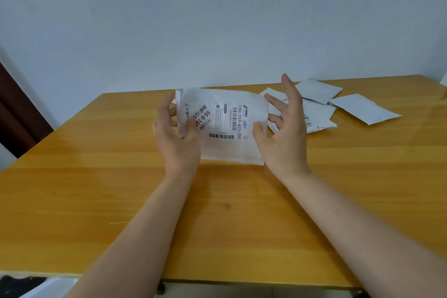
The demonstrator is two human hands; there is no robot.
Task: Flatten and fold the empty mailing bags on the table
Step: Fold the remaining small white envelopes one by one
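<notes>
We hold the labelled mailing bag (225,126) between left hand (177,138) and right hand (285,128); spare bags (362,109) lie at 2 o'clock.

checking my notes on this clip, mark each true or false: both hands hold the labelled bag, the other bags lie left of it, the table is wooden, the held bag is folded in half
1. Both hands hold the labelled bag: true, left hand and right hand at its sides.
2. The other bags lie left of it: false, they lie to its right.
3. The table is wooden: true.
4. The held bag is folded in half: false, it is spread open, label showing.
</notes>
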